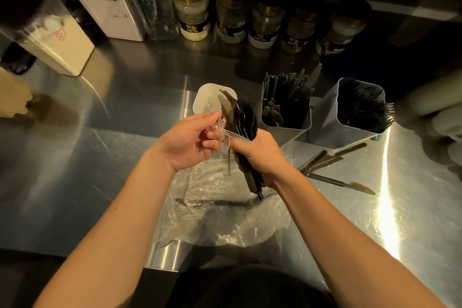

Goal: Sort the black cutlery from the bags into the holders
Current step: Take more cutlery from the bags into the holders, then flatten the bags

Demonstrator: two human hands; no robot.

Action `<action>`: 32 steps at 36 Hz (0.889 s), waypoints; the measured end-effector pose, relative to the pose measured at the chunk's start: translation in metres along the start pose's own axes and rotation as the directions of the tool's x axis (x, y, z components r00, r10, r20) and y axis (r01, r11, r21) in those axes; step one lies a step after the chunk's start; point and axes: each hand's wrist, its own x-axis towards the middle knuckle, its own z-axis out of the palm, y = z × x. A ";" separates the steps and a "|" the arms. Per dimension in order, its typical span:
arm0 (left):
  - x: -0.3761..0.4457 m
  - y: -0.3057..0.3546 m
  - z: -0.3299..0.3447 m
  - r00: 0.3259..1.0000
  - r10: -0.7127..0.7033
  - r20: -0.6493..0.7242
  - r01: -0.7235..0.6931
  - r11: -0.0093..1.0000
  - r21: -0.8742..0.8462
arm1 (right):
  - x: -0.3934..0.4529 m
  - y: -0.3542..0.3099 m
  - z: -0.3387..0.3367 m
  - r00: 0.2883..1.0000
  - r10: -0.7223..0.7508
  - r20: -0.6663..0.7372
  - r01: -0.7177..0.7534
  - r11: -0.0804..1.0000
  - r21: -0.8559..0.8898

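My right hand (262,155) grips a bundle of black cutlery (241,117), spoon bowls and a knife tip pointing up, handles hanging below the fist. My left hand (190,141) pinches a clear plastic wrapper (225,134) that still clings to the bundle. Behind the bundle stands a white holder (206,97). To its right a grey holder (287,110) contains black knives and spoons, and another grey holder (357,110) is full of black forks. Crumpled clear bags (220,210) lie on the steel counter under my hands, with one black piece inside.
Several loose knives (332,165) lie on the counter right of my right hand. A row of jars (232,10) and white containers (52,40) lines the back of the counter. Another person's gloved hand (440,112) shows at the right edge.
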 end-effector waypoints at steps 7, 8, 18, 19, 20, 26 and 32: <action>0.000 0.016 -0.001 0.996 0.091 -0.007 -0.090 0.993 0.075 | -0.001 0.005 0.000 0.997 0.062 -0.042 -0.059 0.997 0.052; 0.003 0.021 -0.002 0.984 0.168 -0.053 -0.163 0.983 0.089 | -0.001 0.006 0.000 0.996 0.070 -0.060 -0.066 0.996 0.064; 0.059 0.055 -0.003 0.665 0.729 -0.161 -0.080 0.283 0.956 | -0.003 0.012 -0.004 0.980 0.124 -0.158 -0.103 0.986 0.131; 0.065 0.054 -0.004 0.698 0.707 -0.114 -0.020 0.178 0.984 | -0.003 0.011 -0.003 0.980 0.123 -0.158 -0.103 0.986 0.129; 0.069 0.051 -0.005 0.739 0.670 -0.076 0.033 0.077 0.997 | -0.004 0.009 -0.003 0.980 0.121 -0.157 -0.101 0.986 0.130; 0.071 0.037 -0.013 0.855 0.516 -0.051 0.154 -0.157 0.976 | -0.009 0.002 -0.004 0.982 0.158 -0.106 -0.138 0.975 0.174; 0.030 0.016 0.038 0.852 0.489 -0.189 -0.098 0.502 0.859 | -0.011 -0.003 -0.007 0.981 0.160 -0.106 -0.124 0.949 0.290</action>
